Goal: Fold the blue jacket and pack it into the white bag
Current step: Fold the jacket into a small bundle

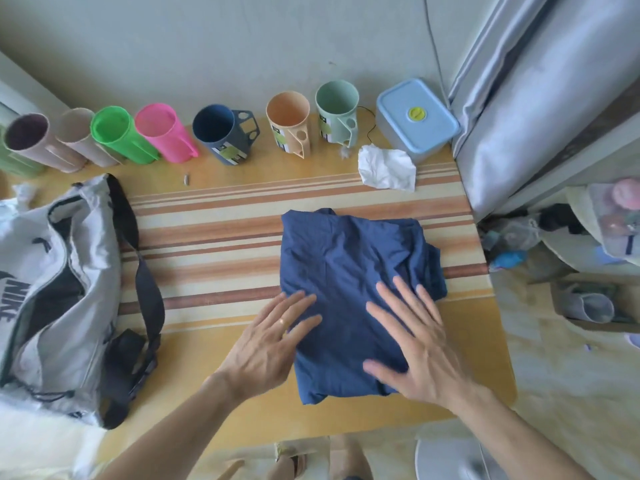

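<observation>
Far beyond the fingertips, a row of cups (221,133) lines the wall. A blue-lidded box (417,119) and crumpled tissue (386,168) lie beyond the right hand.

A yellow surface (221,403) with brown and cream stripes across its middle carries every item. A folded blue jacket (349,271) lies right of centre. A white bag (65,271), unzipped, with a black strap (149,289), lies at the left edge. Along the far edge stands a row of cups: green (117,133), pink (162,133), navy (221,136), peach (289,123) and pale green (336,109). A lidded blue box (415,119) sits at the far right corner, crumpled white paper (386,168) just before it.
</observation>
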Demonstrator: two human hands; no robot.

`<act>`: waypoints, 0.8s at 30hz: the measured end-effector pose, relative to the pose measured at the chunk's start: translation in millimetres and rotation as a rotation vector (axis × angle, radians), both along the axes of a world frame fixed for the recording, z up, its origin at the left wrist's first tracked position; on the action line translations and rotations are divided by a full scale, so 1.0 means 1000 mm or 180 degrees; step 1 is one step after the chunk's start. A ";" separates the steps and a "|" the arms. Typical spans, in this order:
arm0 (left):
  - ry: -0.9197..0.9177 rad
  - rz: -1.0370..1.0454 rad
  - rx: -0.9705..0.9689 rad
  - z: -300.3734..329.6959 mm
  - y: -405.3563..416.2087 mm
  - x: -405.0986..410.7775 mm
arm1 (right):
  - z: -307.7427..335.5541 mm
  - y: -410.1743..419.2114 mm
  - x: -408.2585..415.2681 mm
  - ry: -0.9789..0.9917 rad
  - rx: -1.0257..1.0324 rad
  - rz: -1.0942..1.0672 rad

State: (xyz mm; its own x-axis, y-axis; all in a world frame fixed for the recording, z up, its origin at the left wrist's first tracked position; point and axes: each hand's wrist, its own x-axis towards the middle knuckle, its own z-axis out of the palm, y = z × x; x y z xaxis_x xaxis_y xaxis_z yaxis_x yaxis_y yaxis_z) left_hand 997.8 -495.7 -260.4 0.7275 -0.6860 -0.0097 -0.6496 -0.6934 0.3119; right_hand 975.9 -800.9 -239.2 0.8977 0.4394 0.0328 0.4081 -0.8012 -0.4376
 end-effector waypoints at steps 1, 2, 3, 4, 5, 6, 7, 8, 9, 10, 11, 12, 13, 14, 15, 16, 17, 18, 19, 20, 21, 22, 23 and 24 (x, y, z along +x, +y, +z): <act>0.0030 -0.0220 0.0180 -0.002 0.012 -0.006 | 0.006 -0.009 -0.007 0.0150 -0.0124 0.0313; 0.0116 -0.0398 0.0412 -0.005 0.021 -0.011 | 0.006 -0.020 -0.012 0.0375 -0.0404 0.0599; 0.0225 -0.0500 0.0595 -0.009 0.027 -0.013 | 0.003 -0.032 -0.013 0.0619 -0.0748 0.0803; 0.0300 -0.0516 0.0680 -0.014 0.029 -0.014 | -0.003 -0.042 -0.012 0.0816 -0.1027 0.0924; 0.0339 -0.0499 0.0702 -0.018 0.027 -0.014 | -0.009 -0.049 -0.009 0.0921 -0.1196 0.0995; 0.0350 -0.0451 0.0683 -0.021 0.024 -0.013 | -0.015 -0.055 -0.005 0.0936 -0.1296 0.1045; 0.0369 -0.0370 0.0618 -0.024 0.019 -0.012 | -0.017 -0.058 0.000 0.0913 -0.1349 0.1081; 0.0385 -0.0263 0.0512 -0.027 0.014 -0.010 | -0.018 -0.060 0.004 0.0883 -0.1344 0.1096; 0.0426 -0.0119 0.0401 -0.029 0.008 -0.009 | -0.018 -0.061 0.007 0.0900 -0.1312 0.1103; 0.0477 0.0093 0.0227 -0.030 0.002 -0.008 | -0.016 -0.060 0.010 0.0880 -0.1255 0.1083; 0.0605 0.0364 0.0006 -0.030 -0.003 -0.006 | -0.019 -0.060 0.012 0.0880 -0.1116 0.1015; 0.0799 0.0665 -0.0298 -0.024 -0.010 -0.004 | -0.021 -0.057 0.013 0.0844 -0.0846 0.0875; 0.1070 0.1010 -0.0625 -0.018 -0.015 -0.001 | -0.022 -0.054 0.015 0.0939 -0.0421 0.0546; 0.1383 0.1373 -0.0965 -0.011 -0.019 0.002 | -0.019 -0.047 0.019 0.1148 0.0070 0.0018; 0.1733 0.1789 -0.1223 -0.003 -0.023 0.008 | -0.016 -0.040 0.026 0.1387 0.0514 -0.0524; 0.2067 0.2259 -0.1412 0.002 -0.025 0.015 | -0.014 -0.036 0.037 0.1622 0.0755 -0.1017; 0.2302 0.2737 -0.1498 0.006 -0.027 0.023 | -0.010 -0.032 0.050 0.1752 0.0857 -0.1367; 0.2431 0.3119 -0.1518 0.010 -0.029 0.031 | -0.006 -0.028 0.062 0.1825 0.0970 -0.1602; 0.2462 0.3390 -0.1455 0.013 -0.031 0.040 | -0.002 -0.026 0.074 0.1845 0.1134 -0.1794; 0.2449 0.3557 -0.1387 0.015 -0.034 0.050 | 0.004 -0.021 0.084 0.1735 0.1270 -0.1976; 0.2426 0.3684 -0.1358 0.014 -0.036 0.059 | 0.008 -0.016 0.092 0.1513 0.1255 -0.2192; 0.2396 0.3805 -0.1380 0.016 -0.040 0.067 | 0.012 -0.007 0.096 0.1179 0.1134 -0.2373; 0.2374 0.3917 -0.1404 0.014 -0.043 0.076 | 0.015 0.002 0.097 0.0717 0.0978 -0.2421; 0.2331 0.3992 -0.1408 0.013 -0.046 0.084 | 0.017 0.014 0.095 0.0145 0.0820 -0.2260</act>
State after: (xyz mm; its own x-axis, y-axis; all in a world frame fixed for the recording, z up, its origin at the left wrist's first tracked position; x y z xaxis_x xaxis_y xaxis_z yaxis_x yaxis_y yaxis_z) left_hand 1081.3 -542.2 -247.6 0.7516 0.3093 -0.5826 0.6569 -0.4303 0.6191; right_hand 1071.4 -787.1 -221.8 0.9651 -0.2614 0.0122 -0.1909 -0.7350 -0.6507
